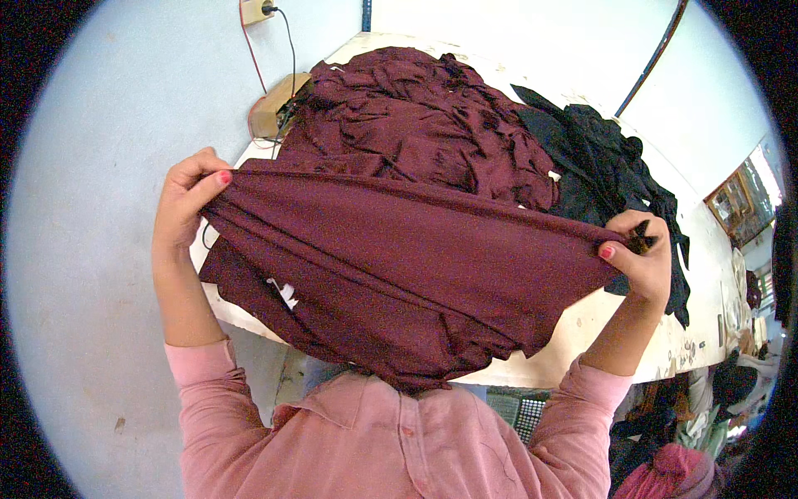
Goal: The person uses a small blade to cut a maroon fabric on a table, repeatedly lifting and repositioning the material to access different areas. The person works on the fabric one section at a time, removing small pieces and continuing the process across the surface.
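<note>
Head view: your left hand's [184,204] fingers [202,164] pinch the upper left corner of a maroon cloth [432,258], thumb on top. Your right hand [648,258] grips its upper right corner, fingers curled, with a small dark object [643,238] by them, too unclear to name. Between your hands the upper edge is pulled nearly straight, sloping down to the right; the lower part hangs in folds across the bench's near edge, close to your pink shirt [391,449].

Beyond your right wrist you have bare bench [702,274]; another open strip lies between the cloth's lower right edge and your right forearm. Left of your left hand stands a pale blue wall [91,249]. A maroon heap [407,116] fills the bench just behind the cloth, black fabric [582,145] against its right side. A brown box [278,108] sits at the heap's left, below a wall socket [255,12].

A white tag [285,293] shows on the cloth's left part, another [554,176] on the heap's right; both are too small to read.
</note>
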The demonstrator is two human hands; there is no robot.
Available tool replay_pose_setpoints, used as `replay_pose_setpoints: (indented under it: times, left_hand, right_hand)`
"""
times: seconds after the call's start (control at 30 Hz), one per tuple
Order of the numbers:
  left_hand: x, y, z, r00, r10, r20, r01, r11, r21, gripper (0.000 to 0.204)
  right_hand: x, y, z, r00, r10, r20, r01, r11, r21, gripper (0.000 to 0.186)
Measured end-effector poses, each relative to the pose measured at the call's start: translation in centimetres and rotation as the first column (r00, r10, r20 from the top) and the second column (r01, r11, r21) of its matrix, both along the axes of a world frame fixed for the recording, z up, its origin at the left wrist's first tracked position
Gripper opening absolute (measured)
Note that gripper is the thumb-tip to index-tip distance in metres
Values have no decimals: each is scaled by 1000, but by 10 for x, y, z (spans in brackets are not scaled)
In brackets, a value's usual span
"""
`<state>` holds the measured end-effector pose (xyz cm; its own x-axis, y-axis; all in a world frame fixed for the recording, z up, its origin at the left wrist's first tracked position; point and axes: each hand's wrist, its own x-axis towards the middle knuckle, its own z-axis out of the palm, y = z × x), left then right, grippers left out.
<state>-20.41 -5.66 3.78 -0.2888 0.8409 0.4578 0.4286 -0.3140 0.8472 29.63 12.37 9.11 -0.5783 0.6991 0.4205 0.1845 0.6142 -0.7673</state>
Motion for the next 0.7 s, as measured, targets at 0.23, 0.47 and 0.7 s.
replay_pose_setpoints:
  times: [0.23,0.47,0.7]
  left_hand:
    - [-40,-28,-17,956,293,-6,-293,956,26,12]
    - [-44,-39,-33,935,255,-245,-330,878,-347,16]
    - [77,18,-24,781,250,-572,-216,968,128,26]
  right_hand:
    - [14,-30,-13,938,-253,236,190,947,260,23]
    - [23,-27,-48,903,-157,400,157,987,32,27]
    - [-60,-14,-96,926,41,374,-115,977,178,24]
